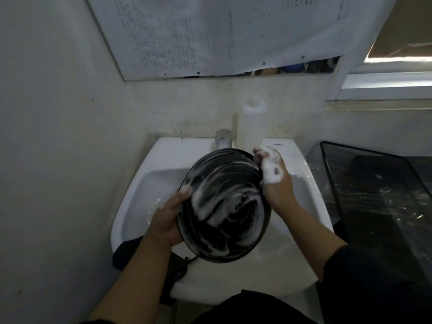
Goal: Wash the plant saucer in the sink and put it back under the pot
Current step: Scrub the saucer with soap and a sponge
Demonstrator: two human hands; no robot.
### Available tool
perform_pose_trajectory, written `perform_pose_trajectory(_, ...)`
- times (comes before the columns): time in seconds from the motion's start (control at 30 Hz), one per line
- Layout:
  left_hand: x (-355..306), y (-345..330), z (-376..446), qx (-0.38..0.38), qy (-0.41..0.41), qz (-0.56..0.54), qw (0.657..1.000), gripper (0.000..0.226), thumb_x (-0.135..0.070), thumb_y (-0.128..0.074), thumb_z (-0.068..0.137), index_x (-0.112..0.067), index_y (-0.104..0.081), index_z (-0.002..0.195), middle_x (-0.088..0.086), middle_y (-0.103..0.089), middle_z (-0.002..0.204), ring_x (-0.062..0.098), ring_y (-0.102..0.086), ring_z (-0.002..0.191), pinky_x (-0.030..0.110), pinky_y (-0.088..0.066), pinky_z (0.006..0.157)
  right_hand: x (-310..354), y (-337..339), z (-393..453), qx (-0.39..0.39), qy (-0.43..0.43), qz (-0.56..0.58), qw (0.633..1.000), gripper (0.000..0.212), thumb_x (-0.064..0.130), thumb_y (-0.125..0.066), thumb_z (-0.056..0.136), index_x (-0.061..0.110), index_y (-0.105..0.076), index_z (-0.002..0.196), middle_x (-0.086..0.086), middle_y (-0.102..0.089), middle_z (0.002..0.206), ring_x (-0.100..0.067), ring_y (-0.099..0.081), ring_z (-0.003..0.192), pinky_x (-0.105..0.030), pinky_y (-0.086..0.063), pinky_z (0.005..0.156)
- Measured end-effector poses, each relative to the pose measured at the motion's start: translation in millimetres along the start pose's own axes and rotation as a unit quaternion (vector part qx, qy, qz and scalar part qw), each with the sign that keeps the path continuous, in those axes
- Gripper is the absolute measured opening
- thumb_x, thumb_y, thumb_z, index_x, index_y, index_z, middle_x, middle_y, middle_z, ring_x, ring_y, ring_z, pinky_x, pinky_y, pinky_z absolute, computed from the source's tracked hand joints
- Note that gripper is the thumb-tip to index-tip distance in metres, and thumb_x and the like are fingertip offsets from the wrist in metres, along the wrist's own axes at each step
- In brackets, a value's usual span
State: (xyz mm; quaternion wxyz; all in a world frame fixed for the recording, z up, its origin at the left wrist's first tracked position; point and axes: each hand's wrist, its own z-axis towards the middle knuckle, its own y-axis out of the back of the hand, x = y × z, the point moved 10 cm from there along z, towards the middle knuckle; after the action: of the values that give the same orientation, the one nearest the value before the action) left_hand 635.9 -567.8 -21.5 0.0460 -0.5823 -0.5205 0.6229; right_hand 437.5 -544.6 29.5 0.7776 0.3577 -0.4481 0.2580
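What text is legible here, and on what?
"TOTO": printed on the sink rim, right of the faucet.
Sheets of paper hung over the mirror: rows of print, too blurred to read.
White bottle behind the sink: no label readable.
Soapy black saucer: no markings visible.

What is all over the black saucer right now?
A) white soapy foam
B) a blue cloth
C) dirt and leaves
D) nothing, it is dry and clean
A: white suds streak the inside of the black saucer, which the left hand grips by its rim over the sink, and foam also coats the fingers of the right hand.
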Motion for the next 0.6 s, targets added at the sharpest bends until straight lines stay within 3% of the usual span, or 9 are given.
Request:
perform_pose_trajectory(0.1,-22,-14,0,0.046,-0.015,0.085,0.995,0.049,-0.032,-0.082,0.064,-0.009,-0.072,0.106,0.012,-0.071,0.107,0.026,-0.067,0.099,0.036,-0.056,0.079,28,-1,8,0.034,0.063,-0.019,0.997,0.032,0.026,-0.031,0.094,0.017,-0.060,0.104,0.011,-0.058,0.101,0.003,-0.052,0.100,-0.025,-0.041,0.096)
perform_pose_trajectory(0.2,-43,-24,7,0.040,-0.001,0.211,0.977,0.054,-0.034,-0.085,0.059,-0.014,-0.071,0.107,0.013,-0.070,0.109,0.027,-0.066,0.100,0.034,-0.056,0.079,52,-15,8,0.110,0.152,-0.111,0.976,0.033,0.019,-0.033,0.093,0.019,-0.061,0.113,0.014,-0.054,0.113,0.006,-0.044,0.106,-0.021,-0.033,0.101)
perform_pose_trajectory(0.3,-39,-33,22,0.016,0.040,0.268,0.962,0.040,-0.030,-0.067,0.081,-0.013,-0.062,0.116,0.014,-0.066,0.115,0.030,-0.062,0.107,0.038,-0.053,0.087,66,-36,3,0.188,0.162,-0.179,0.952,0.040,0.033,-0.028,0.093,0.028,-0.056,0.121,0.005,-0.054,0.128,-0.015,-0.045,0.120,-0.033,-0.038,0.101)
perform_pose_trajectory(0.37,-27,-38,30,0.003,0.042,0.265,0.963,0.028,-0.023,-0.057,0.088,-0.011,-0.063,0.112,0.011,-0.069,0.109,0.026,-0.065,0.103,0.035,-0.054,0.086,82,-45,-7,0.181,0.179,-0.218,0.942,0.039,0.027,-0.033,0.086,0.023,-0.059,0.115,-0.007,-0.057,0.126,-0.031,-0.051,0.114,-0.039,-0.046,0.090)
perform_pose_trajectory(0.4,-21,-42,30,-0.008,0.039,0.259,0.965,0.019,-0.018,-0.056,0.090,-0.010,-0.068,0.102,0.010,-0.071,0.099,0.022,-0.068,0.094,0.031,-0.055,0.080,92,-52,-16,0.174,0.206,-0.231,0.935,0.041,0.025,-0.035,0.080,0.017,-0.061,0.111,-0.014,-0.059,0.121,-0.037,-0.056,0.107,-0.043,-0.047,0.086)
perform_pose_trajectory(0.47,-8,-39,24,-0.009,0.026,0.228,0.973,0.037,-0.011,-0.045,0.095,-0.010,-0.073,0.070,0.006,-0.071,0.071,0.013,-0.070,0.066,0.022,-0.055,0.059,96,-73,-40,0.192,0.235,-0.275,0.912,0.047,0.024,-0.046,0.068,0.010,-0.063,0.110,-0.022,-0.062,0.114,-0.045,-0.061,0.098,-0.049,-0.045,0.088)
perform_pose_trajectory(0.5,-2,-32,24,-0.023,0.019,0.208,0.978,0.041,-0.012,-0.043,0.095,-0.009,-0.073,0.067,0.006,-0.071,0.066,0.012,-0.069,0.061,0.021,-0.054,0.055,92,-79,-47,0.196,0.235,-0.294,0.906,0.054,0.025,-0.055,0.060,0.011,-0.061,0.112,-0.024,-0.064,0.112,-0.045,-0.062,0.097,-0.051,-0.048,0.086)
perform_pose_trajectory(0.57,5,-29,25,-0.023,0.013,0.167,0.986,0.021,-0.019,-0.057,0.087,-0.005,-0.073,0.090,0.013,-0.072,0.087,0.019,-0.071,0.079,0.027,-0.057,0.067,66,-64,-39,0.175,0.161,-0.253,0.938,0.063,0.024,-0.061,0.058,0.012,-0.057,0.120,-0.022,-0.061,0.119,-0.036,-0.061,0.106,-0.043,-0.052,0.087)
perform_pose_trajectory(0.6,1,-30,24,-0.010,-0.004,0.148,0.989,0.031,-0.024,-0.065,0.081,-0.004,-0.068,0.105,0.015,-0.069,0.101,0.024,-0.068,0.091,0.031,-0.057,0.076,53,-48,-31,0.141,0.121,-0.225,0.956,0.056,0.022,-0.057,0.069,0.011,-0.056,0.125,-0.018,-0.057,0.126,-0.030,-0.057,0.113,-0.037,-0.047,0.097)
